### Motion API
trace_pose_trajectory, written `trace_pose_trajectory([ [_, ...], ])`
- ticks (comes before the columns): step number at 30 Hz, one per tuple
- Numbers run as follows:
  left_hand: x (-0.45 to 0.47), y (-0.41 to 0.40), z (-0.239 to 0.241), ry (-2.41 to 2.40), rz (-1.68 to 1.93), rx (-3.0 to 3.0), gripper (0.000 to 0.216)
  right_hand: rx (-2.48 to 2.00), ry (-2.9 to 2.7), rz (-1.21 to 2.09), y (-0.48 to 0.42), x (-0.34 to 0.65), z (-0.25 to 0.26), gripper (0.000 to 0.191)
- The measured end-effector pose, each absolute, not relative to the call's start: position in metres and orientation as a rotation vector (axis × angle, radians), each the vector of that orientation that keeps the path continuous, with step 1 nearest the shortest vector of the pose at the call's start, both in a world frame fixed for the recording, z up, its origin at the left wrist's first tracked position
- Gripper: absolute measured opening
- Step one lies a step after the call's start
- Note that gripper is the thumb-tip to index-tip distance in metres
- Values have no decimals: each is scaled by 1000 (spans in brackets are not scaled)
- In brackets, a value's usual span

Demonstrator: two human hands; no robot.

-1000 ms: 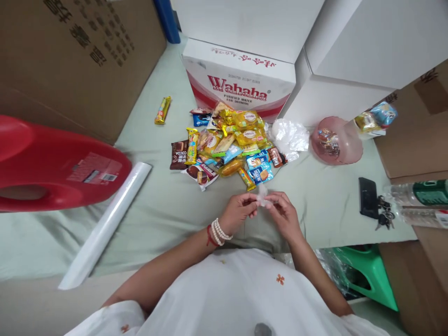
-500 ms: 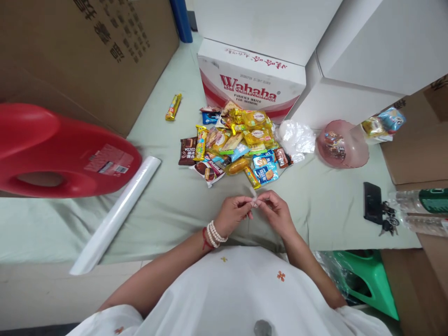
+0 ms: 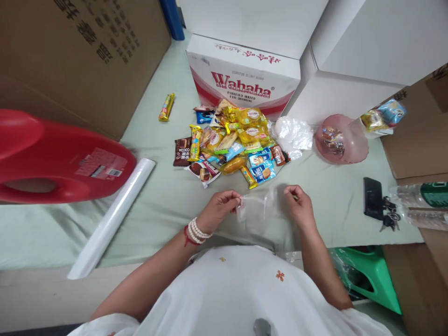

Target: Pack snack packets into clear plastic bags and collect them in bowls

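Note:
My left hand (image 3: 222,208) pinches the left edge of a small clear plastic bag (image 3: 258,207), which is spread out above the cloth. On the bag's other side my right hand (image 3: 300,204) has its fingers curled in; a gap shows between it and the bag's visible edge, and I see nothing in it. Just beyond both hands lies a heap of wrapped snacks, among them blue biscuit packets (image 3: 262,172), a brown cocoa packet (image 3: 182,151), a yellow stick-shaped packet (image 3: 195,143) and yellow-wrapped cakes (image 3: 252,134).
A Wahaba-style water carton (image 3: 241,79) stands behind the heap. To its right are crumpled clear bags (image 3: 294,135) and a pink bowl (image 3: 357,142) with packets inside. A red jug (image 3: 66,163) and a white roll (image 3: 112,219) lie left. Keys (image 3: 390,217) lie right.
My hands were together, pinching the bunched plastic. Now they are apart, the right moved rightward, and the bag is spread open from my left hand. The view has shifted slightly.

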State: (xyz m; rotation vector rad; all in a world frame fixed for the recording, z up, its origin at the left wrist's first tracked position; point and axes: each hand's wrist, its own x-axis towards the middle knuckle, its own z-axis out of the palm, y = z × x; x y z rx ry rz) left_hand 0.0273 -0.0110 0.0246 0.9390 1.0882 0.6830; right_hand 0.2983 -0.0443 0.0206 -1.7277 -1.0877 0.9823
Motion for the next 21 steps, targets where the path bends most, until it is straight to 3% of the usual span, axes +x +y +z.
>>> trace_pose_trajectory([
  [5,33,-23,36,1189,723,1122,24,-1763,-1180,1095,-53,271,27,43],
  [9,36,-29,38,1125,750,1321,20,-1690,-1440,923,-48,242,18,44],
  [12,25,-28,31,1196,752,1241,19,-1575,-1395,1135,-38,249,10,26],
  [15,7,-26,19,1329,735,1160,23,-1607,-1118,1232,-27,281,9,30],
  [21,-5,-35,14,1431,816,1262,25,-1741,-697,602,-27,321,19,42],
])
